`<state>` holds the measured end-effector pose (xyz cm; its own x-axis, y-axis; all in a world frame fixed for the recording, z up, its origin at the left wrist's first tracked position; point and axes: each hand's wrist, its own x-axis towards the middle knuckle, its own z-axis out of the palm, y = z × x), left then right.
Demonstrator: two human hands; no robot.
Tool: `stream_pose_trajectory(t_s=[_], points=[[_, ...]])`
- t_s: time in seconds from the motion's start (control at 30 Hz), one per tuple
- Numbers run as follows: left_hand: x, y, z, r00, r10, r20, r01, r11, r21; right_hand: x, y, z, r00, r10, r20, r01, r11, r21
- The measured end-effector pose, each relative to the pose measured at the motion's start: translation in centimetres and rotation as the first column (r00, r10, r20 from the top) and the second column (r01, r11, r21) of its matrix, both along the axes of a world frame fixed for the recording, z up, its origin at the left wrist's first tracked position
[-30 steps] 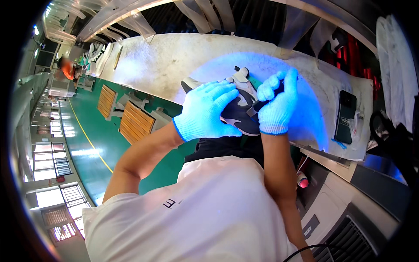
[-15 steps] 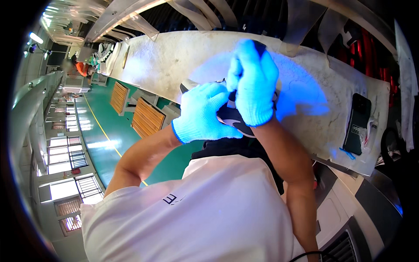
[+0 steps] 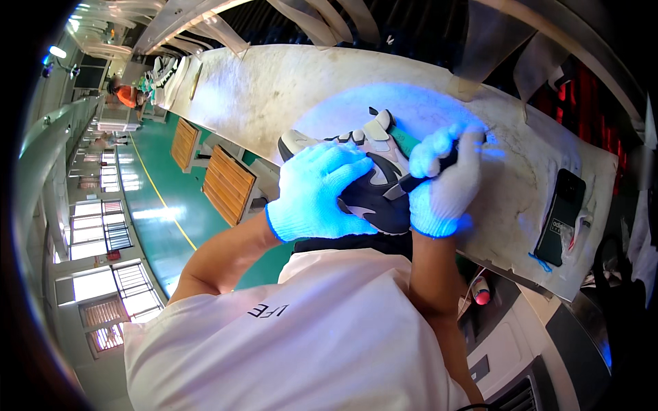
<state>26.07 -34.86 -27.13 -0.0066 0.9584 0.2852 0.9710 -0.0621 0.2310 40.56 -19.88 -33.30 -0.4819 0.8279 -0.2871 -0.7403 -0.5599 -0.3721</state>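
A sneaker [image 3: 388, 211] in black, grey and white lies tilted on its side at the table's near edge, under blue light. My left hand [image 3: 319, 192], in a knitted glove, is closed over its upper, with the thumb along the dark part. My gloved right hand [image 3: 449, 185] is wrapped round a dark-handled tool [image 3: 409, 183]. The tool's flat, paler end reaches to the side of the sneaker; its exact kind does not show. Green lining [image 3: 404, 141] is visible at the shoe's opening, beside my right fingers.
A long pale worktable [image 3: 253, 89] runs to the far left, with several shoes [image 3: 162, 72] at its end. On the right lie a dark phone [image 3: 564, 216] and a small clear bag [image 3: 581, 229]. Clear plastic strips [image 3: 356, 20] hang behind. Slatted wooden tops [image 3: 228, 183] stand left.
My right hand has come down and to the right with the tool, from above the sneaker to its side. More of the shoe shows. My left hand keeps its hold.
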Motion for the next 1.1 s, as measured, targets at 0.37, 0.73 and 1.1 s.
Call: stream_pose_trajectory(t_s=[0.37,0.73,1.1], points=[[-0.1,-0.4,-0.7,0.999,0.018,0.043,-0.019,1.000,0.012,-0.9,-0.1,-0.2,0.966,-0.105,0.238,0.085,0.992,0.092],[-5.1,1.2,2.3,0.981,-0.036,0.192,0.114,0.905,-0.410,-0.7,3.1,2.5,0.905,0.097,0.413,-0.250,0.909,0.333],[-0.2,-6.5,-1.3,0.980,0.175,0.091,-0.186,0.973,0.135,11.6,-3.8,0.5,0.620,-0.079,0.780,-0.431,0.797,0.423]])
